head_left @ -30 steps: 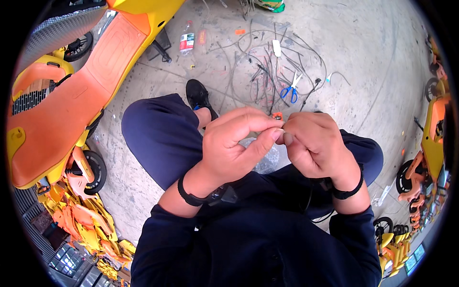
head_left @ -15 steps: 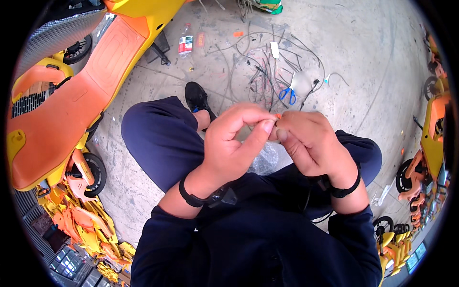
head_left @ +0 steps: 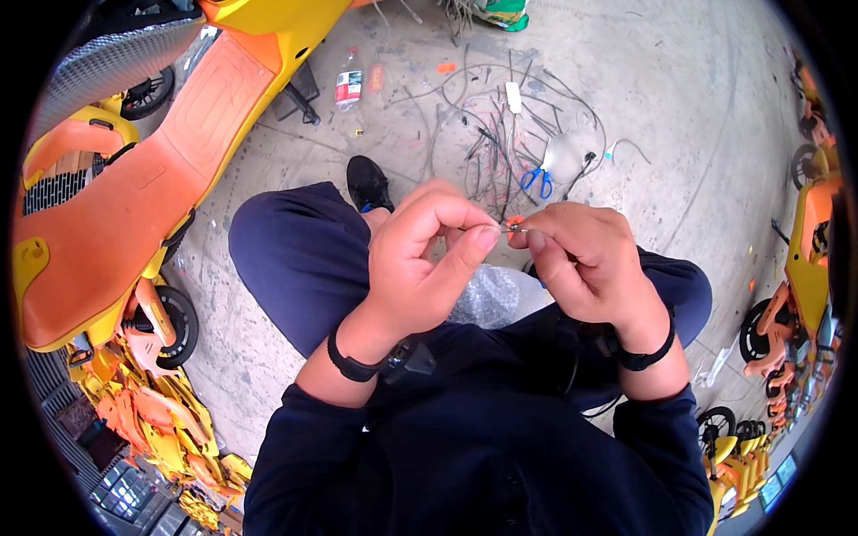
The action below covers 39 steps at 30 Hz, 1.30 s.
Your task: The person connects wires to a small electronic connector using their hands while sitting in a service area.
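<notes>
Above my lap, my left hand (head_left: 427,255) and my right hand (head_left: 585,259) meet fingertip to fingertip. Between them runs a short, thin dark piece like a bit of wire (head_left: 509,230), pinched at one end by my left thumb and forefinger and at the other by my right. An orange bit shows right behind it; whether it is part of the piece I cannot tell. Under my hands a clear plastic bag (head_left: 492,297) rests in my lap. Beyond my hands lie blue-handled scissors (head_left: 537,182) and a tangle of dark cables (head_left: 500,134) on the floor.
A clear bottle (head_left: 348,82) lies on the concrete floor ahead. At left, a large yellow and orange vehicle body (head_left: 125,214) slants past my knee. Piled orange and yellow panels (head_left: 156,411) sit at lower left. More yellow vehicles (head_left: 811,255) line the right side.
My hands have drawn slightly apart, the left one moving left, so the thin dark piece between the fingertips now shows. More of the plastic bag is visible below.
</notes>
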Each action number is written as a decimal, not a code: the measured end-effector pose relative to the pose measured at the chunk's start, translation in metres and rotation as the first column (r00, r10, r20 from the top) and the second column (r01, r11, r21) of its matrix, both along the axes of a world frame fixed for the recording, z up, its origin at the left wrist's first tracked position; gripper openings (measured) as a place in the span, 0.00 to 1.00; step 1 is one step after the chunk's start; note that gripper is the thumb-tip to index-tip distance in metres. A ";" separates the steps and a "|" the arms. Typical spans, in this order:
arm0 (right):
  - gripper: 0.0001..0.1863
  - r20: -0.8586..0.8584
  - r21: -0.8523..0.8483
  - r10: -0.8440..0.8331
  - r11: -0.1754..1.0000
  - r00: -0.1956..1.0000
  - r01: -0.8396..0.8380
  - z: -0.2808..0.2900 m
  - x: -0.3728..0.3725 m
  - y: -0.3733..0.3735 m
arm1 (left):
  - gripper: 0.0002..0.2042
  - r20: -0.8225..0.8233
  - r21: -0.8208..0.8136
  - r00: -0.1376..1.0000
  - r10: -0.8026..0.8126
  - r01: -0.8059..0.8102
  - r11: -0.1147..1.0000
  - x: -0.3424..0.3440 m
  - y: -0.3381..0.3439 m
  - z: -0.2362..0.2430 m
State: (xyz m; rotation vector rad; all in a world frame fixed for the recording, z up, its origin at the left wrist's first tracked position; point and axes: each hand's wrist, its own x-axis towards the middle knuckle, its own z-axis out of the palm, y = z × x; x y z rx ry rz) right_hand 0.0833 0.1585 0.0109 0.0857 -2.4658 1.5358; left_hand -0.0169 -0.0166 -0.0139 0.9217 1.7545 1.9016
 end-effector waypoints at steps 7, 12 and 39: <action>0.07 -0.017 0.067 -0.017 0.998 1.000 0.018 -0.003 -0.003 -0.002 | 0.04 0.132 0.023 0.988 -0.076 0.074 0.997 0.002 -0.001 0.001; 0.08 -0.028 0.100 -0.028 0.995 0.999 0.030 0.001 -0.006 -0.003 | 0.04 0.262 0.046 0.956 -0.132 0.125 0.991 0.000 -0.004 0.001; 0.05 0.046 -0.172 0.032 0.985 0.998 -0.024 -0.004 -0.001 -0.007 | 0.10 -0.575 -0.043 0.801 0.168 -0.234 0.971 0.007 0.006 0.003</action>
